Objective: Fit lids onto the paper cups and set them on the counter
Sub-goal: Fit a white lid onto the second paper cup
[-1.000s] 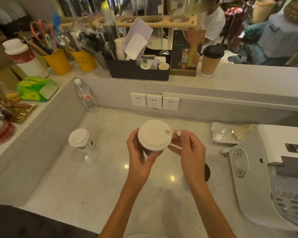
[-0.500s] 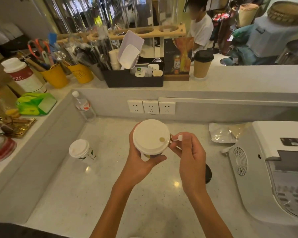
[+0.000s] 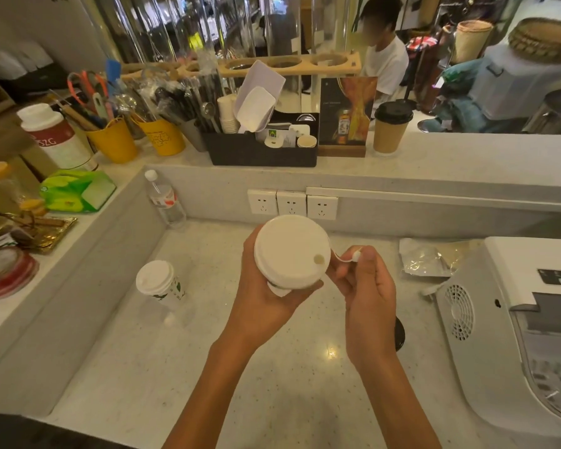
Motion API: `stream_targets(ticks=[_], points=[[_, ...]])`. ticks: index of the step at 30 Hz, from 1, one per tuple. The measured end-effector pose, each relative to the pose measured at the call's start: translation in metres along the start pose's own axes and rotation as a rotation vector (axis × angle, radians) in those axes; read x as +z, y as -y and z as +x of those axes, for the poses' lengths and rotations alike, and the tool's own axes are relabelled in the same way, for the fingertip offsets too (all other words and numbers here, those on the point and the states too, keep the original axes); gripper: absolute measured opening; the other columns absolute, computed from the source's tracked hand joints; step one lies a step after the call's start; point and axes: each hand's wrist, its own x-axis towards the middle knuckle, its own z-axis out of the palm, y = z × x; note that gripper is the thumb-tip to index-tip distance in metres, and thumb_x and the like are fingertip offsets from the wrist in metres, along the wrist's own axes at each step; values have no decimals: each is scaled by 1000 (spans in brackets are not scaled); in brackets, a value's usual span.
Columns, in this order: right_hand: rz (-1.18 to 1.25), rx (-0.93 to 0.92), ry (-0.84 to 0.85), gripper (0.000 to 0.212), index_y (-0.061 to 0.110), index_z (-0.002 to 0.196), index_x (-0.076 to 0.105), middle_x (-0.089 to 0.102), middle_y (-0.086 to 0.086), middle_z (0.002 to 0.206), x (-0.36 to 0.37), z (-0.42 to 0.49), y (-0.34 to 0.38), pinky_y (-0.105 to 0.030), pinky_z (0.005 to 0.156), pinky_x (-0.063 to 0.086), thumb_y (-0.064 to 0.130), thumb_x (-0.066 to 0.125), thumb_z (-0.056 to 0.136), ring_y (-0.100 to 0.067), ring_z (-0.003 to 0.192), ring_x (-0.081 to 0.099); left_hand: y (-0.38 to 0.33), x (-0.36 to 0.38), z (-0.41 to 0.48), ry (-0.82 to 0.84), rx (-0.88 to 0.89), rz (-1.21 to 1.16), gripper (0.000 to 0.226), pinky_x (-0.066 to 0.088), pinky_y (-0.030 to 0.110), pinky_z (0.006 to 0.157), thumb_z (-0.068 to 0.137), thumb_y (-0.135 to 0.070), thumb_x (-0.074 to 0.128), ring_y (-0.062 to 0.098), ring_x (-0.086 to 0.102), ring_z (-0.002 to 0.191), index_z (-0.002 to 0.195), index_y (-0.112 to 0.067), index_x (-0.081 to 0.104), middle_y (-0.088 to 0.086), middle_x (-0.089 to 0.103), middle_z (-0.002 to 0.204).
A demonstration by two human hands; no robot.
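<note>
A white lid [image 3: 289, 251] sits on a paper cup that my left hand [image 3: 263, 296] grips from below, tilted toward me above the counter; the cup's body is mostly hidden. My right hand [image 3: 366, 286] pinches the lid's small white plug tab [image 3: 355, 255] at the lid's right edge, beside the open sip hole. A second white paper cup with a green print and a lid [image 3: 157, 281] stands upright on the counter to the left. A brown cup with a black lid [image 3: 391, 126] stands on the raised ledge behind.
A white machine [image 3: 512, 319] fills the right side. A water bottle [image 3: 164, 199] stands in the back left corner, a foil bag [image 3: 428, 257] lies by the machine. A black organiser [image 3: 259, 150], yellow buckets and a canister crowd the ledge. A person sits beyond.
The cup has turned in my left hand, so the sip hole moved from the top right toward the lower right. My right hand still holds the plug tab. The view tilted up.
</note>
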Motion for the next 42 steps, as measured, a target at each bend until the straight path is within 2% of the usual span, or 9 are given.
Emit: stream_targets(ticks=[7,10,14,19,23,28,33,37,42], points=[[-92,-99,28,36,29,72,60,65,2,70,10,-6,7,-14,80,54,47,40,95,-14,86,72,2,9,-18,36,-244,-254,88,56,27,91,64,-36,82,22,61,119,140,-11,45,10,62,128],[-65,-56,38,38,30,68,60,65,5,72,5,-7,4,-28,95,54,47,41,96,-18,96,73,3,9,-21,-46,-209,-190,94,52,27,100,62,-21,87,14,55,124,141,-12,38,2,56,133],[-3,30,64,38,24,71,59,60,7,63,2,-10,-1,-55,110,39,42,41,98,-19,98,75,0,4,-19,-127,-31,-94,92,44,9,97,64,-17,88,0,49,124,132,-44,33,-29,48,130],[6,67,63,38,29,67,61,60,9,60,4,-14,-3,-58,110,39,46,42,95,-14,93,75,-2,-5,-15,-115,79,-52,89,44,15,99,67,-9,87,16,51,126,135,-36,36,-17,49,133],[18,83,86,36,28,68,61,64,8,63,6,-16,-2,-60,111,36,47,43,93,-18,99,75,0,-13,-16,-75,-7,-111,86,44,14,99,65,-17,86,6,51,125,133,-35,36,-23,51,131],[3,79,99,34,28,74,67,71,6,72,4,-16,1,-57,107,43,55,50,87,-22,102,74,0,-22,-21,73,-235,-269,97,49,51,103,59,-27,86,27,54,126,143,-14,38,10,57,134],[0,43,44,32,27,86,75,78,1,100,5,-15,3,-34,82,62,54,60,80,-21,102,74,-3,-16,-23,-6,-224,-171,83,45,2,86,68,-8,88,-13,50,117,129,-34,39,-14,50,129],[13,56,31,32,23,87,76,78,0,102,5,-14,1,-32,78,62,51,62,81,-21,100,75,-1,-19,-21,-65,-87,-75,87,40,1,93,65,10,84,-15,46,118,130,-24,36,-14,45,131],[-87,-71,18,32,23,90,77,77,1,99,8,-16,-4,-30,77,62,52,67,83,-20,99,73,0,-23,-21,-55,-52,-23,91,42,7,97,65,-1,89,0,45,127,131,-35,36,-16,44,134]])
